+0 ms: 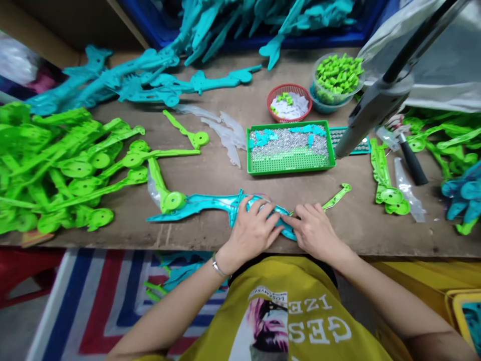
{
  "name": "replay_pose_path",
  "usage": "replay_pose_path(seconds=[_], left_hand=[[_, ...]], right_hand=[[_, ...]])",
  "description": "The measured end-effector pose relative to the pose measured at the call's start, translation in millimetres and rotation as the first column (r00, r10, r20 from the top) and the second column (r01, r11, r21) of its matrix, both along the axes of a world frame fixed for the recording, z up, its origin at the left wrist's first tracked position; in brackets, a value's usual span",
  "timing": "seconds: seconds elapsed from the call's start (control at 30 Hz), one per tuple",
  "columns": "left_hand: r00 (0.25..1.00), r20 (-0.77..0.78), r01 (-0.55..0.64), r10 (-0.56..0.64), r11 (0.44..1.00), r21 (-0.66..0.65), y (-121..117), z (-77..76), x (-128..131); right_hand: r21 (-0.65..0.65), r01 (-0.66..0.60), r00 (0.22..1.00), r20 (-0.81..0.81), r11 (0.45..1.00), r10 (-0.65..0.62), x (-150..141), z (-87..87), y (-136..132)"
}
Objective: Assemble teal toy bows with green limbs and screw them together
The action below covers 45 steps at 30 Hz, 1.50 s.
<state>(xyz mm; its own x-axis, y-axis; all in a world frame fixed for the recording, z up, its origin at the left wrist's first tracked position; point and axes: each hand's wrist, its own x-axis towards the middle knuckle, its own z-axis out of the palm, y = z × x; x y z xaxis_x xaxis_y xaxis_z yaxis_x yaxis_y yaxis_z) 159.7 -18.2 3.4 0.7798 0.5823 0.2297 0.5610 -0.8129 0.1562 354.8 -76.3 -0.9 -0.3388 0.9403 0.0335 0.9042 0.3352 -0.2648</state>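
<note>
The turquoise part (215, 202) lies near the front edge of the tabletop (206, 236), long axis roughly along it. The left hand (252, 223), fingers loosely spread, covers its right half; the right hand (314, 228), fingers bent, is at its right end. Whether either grips, one cannot tell.

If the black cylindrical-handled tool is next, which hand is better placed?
Right hand, probably: nearer the black-handled tool; the left hand would have to reach across it. Both touch the long turquoise plastic part.

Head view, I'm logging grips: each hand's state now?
Left hand: open, spread over the turquoise plastic part.
Right hand: bent at the part's right end; grip cannot be told.
</note>
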Motion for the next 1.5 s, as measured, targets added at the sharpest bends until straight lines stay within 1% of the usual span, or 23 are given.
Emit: replay_pose_path(seconds=[0.1, 0.17, 0.27, 0.4, 0.5, 0.57, 0.63, 0.7, 0.77, 0.8, 0.83, 0.87, 0.93, 1.0, 1.07, 1.13, 1.2, 1.23, 1.3, 1.37, 1.4, 1.47, 1.5], left_hand=[[0.997, -0.014, -0.075, 0.074, 0.995, -0.073, -1, 0.6, 4], [0.993, 0.001, -0.117, 0.118, 0.986, -0.119, 1, -4.1, 3], [0.992, 0.078, -0.085, 0.100, 0.981, -0.172, 11, -14.9, -1], [0.988, 0.136, -0.049, 0.070, 0.987, -0.150, 19, -23.1, -5], [0.988, 0.130, -0.069, 0.083, 0.992, -0.107, 17, -24.5, -6], [0.988, 0.124, -0.083, 0.093, 0.993, -0.078, 15, -25.0, -5], [0.987, 0.129, -0.091, 0.097, 0.994, -0.057, 14, -25.6, -4], [0.985, 0.142, -0.090, 0.097, 0.994, -0.054, 15, -25.4, -2], [0.986, 0.141, -0.082, 0.092, 0.994, -0.075, 16, -23.4, -2], [0.987, 0.131, -0.076, 0.088, 0.993, -0.093, 16, -21.8, -2], [0.989, 0.118, -0.072, 0.086, 0.991, -0.112, 16, -19.8, -2], [0.991, 0.104, -0.071, 0.085, 0.989, -0.131, 16, -17.8, -2], [0.993, 0.085, -0.072, 0.086, 0.985, -0.156, 15, -14.8, -3], [0.994, 0.079, -0.067, 0.081, 0.985, -0.159, 13, -13.7, -4], [0.995, 0.076, -0.061, 0.071, 0.989, -0.138, 11, -14.2, -4], [0.995, 0.072, -0.054, 0.062, 0.994, -0.100, 9, -15.1, -5], [0.996, 0.073, -0.044, 0.049, 0.997, -0.067, 8, -15.5, -5], [0.996, 0.076, -0.038, 0.042, 0.998, -0.056, 7, -15.4, -5], [0.996, 0.082, -0.036, 0.040, 0.998, -0.046, 7, -14.8, -5], [0.994, 0.092, -0.045, 0.050, 0.997, -0.062, 6, -14.3, -6], [0.993, 0.098, -0.050, 0.058, 0.995, -0.081, 5, -14.2, -6], [0.992, 0.105, -0.062, 0.076, 0.990, -0.129, 5, -14.4, -6], [0.991, 0.106, -0.064, 0.080, 0.987, -0.147, 4, -14.7, -6]], right_hand=[[-0.050, 0.030, 0.999, -0.023, 0.998, -0.031, -3, 2.8, 0], [-0.080, 0.051, 0.998, -0.031, 0.996, -0.053, -7, 3.9, 2], [-0.090, 0.077, 0.996, -0.039, 0.993, -0.081, -13, 3.2, 6], [-0.075, 0.096, 0.990, -0.093, 0.992, -0.103, -20, -1.5, 5], [-0.024, 0.053, 0.969, -0.241, 0.998, -0.057, -9, -5.7, 2], [0.067, 0.064, 0.942, -0.333, 0.996, -0.038, 16, -6.2, 6], [0.174, 0.184, 0.926, -0.361, 0.967, -0.111, 57, -2.2, 21], [0.230, 0.357, 0.908, -0.314, 0.905, -0.278, 108, 6.8, 46], [0.276, 0.551, 0.835, -0.194, 0.788, -0.516, 159, 17.9, 76], [0.285, 0.600, 0.799, -0.173, 0.747, -0.576, 181, 22.3, 91], [0.278, 0.620, 0.783, -0.159, 0.733, -0.602, 199, 25.0, 104], [0.266, 0.637, 0.769, -0.150, 0.724, -0.621, 212, 25.7, 115], [0.236, 0.662, 0.748, -0.145, 0.711, -0.648, 228, 21.4, 132], [0.215, 0.662, 0.748, -0.145, 0.718, -0.647, 234, 13.3, 143], [0.202, 0.676, 0.737, -0.170, 0.709, -0.654, 236, 6.9, 149], [0.174, 0.734, 0.676, -0.272, 0.656, -0.685, 242, 5.6, 153], [0.096, 0.805, 0.565, -0.427, 0.586, -0.706, 252, 9.9, 151], [0.029, 0.822, 0.501, -0.512, 0.568, -0.698, 257, 13.7, 147], [-0.121, 0.799, 0.388, -0.646, 0.589, -0.658, 263, 22.8, 129], [-0.231, 0.740, 0.300, -0.727, 0.631, -0.618, 258, 31.9, 99], [-0.264, 0.724, 0.268, -0.743, 0.637, -0.613, 250, 35.6, 82], [-0.336, 0.687, 0.199, -0.767, 0.645, -0.610, 220, 40.0, 44], [-0.457, 0.620, 0.065, -0.780, 0.638, -0.622, 201, 40.4, 25]])
